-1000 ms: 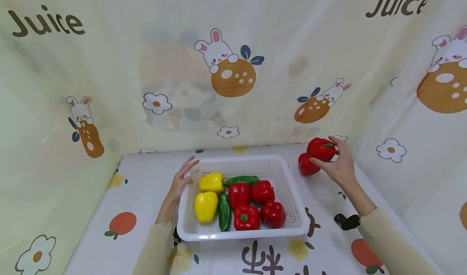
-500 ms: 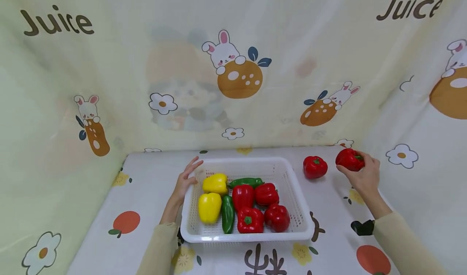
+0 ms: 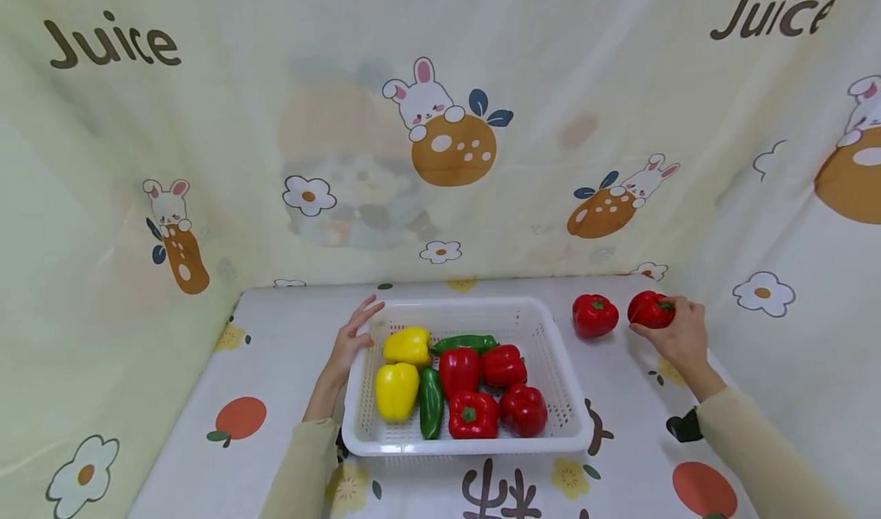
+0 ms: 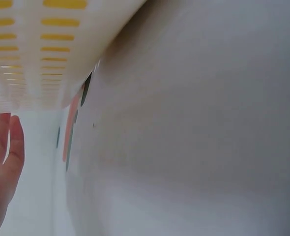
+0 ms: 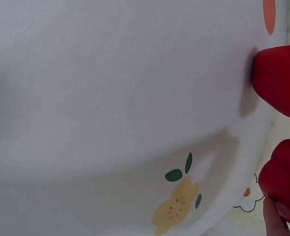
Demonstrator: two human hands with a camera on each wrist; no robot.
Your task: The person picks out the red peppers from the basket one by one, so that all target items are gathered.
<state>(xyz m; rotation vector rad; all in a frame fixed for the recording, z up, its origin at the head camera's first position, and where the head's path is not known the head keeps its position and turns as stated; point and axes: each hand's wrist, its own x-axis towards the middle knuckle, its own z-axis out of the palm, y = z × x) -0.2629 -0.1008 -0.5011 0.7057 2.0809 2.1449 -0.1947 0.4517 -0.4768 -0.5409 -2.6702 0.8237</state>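
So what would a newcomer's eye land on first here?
The white basket at the table's middle, packed with yellow, green and red peppers, the left hand resting on its left rim. To its right, two red peppers sit on the cloth: one alone, the other held by the right hand.

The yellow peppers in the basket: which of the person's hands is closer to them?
The left. The left hand rests on the white basket rim just beside the yellow peppers; the right hand is far across the table, holding a red pepper outside the basket.

Printed table point(image 3: 275, 335) bears basket point(image 3: 551, 335) and two peppers point(image 3: 595, 315).
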